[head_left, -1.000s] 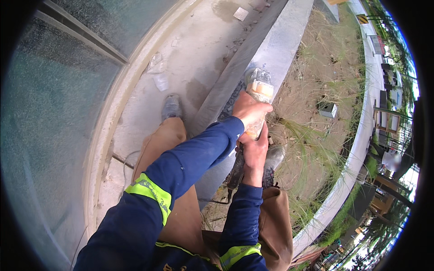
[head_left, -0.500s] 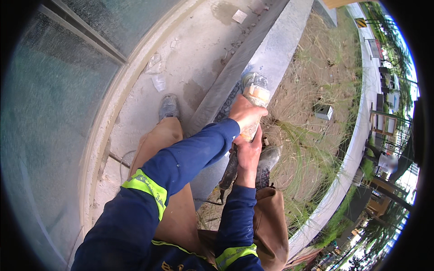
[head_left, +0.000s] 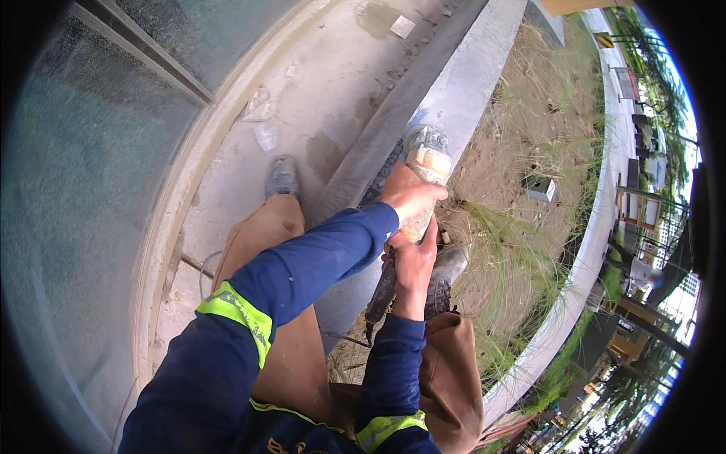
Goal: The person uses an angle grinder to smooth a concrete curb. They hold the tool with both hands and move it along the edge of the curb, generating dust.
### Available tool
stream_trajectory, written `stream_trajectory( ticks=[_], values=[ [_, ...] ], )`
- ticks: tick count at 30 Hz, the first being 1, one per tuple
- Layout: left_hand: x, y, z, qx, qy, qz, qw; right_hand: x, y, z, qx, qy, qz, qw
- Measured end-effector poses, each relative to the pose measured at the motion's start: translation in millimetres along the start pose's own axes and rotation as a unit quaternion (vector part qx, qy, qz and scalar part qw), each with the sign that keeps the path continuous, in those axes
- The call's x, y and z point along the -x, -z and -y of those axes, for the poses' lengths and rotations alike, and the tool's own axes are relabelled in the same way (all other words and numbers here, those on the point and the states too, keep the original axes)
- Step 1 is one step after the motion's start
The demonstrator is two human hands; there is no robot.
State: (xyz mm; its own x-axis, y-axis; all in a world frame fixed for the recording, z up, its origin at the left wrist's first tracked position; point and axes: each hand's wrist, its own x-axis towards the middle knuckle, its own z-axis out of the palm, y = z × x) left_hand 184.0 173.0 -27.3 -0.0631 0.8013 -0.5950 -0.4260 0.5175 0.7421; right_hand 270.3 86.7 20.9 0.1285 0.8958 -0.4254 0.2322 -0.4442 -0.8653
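Observation:
A dusty angle grinder (head_left: 429,160) rests with its head on the pale top of a concrete kerb (head_left: 470,76). My left hand (head_left: 410,193) is wrapped round its body just behind the head. Closer to me, my right hand (head_left: 414,265) grips the rear of the same grinder. A black grip-like part with a cord (head_left: 368,333) trails below the right hand. Blue scuffs mark the kerb beside the grinder's head. The disc is hidden under the head.
Glass panels (head_left: 91,189) in a curved frame stand at left. Between them and the kerb, a dusty concrete floor (head_left: 318,83) holds plastic scraps (head_left: 265,135). To the right lies sandy soil with grass (head_left: 514,250) and a small box (head_left: 540,188). My shoes (head_left: 283,178) straddle the kerb.
The grinder's head has shifted very slightly toward me along the kerb. Both hands keep the same hold.

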Motion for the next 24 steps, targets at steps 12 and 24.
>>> stream_trajectory(
  ticks=[12, 24],
  values=[
    [5.4, 4.9, -13.2, -0.005, -0.013, 0.022, 1.0, 4.2, -14.6, 10.2, -0.015, -0.002, -0.025, 1.0],
    [-8.3, 1.8, 2.8, 0.008, -0.007, -0.04, 0.999, -2.6, -5.8, 12.0, -0.014, -0.027, 0.031, 0.999]
  ],
)
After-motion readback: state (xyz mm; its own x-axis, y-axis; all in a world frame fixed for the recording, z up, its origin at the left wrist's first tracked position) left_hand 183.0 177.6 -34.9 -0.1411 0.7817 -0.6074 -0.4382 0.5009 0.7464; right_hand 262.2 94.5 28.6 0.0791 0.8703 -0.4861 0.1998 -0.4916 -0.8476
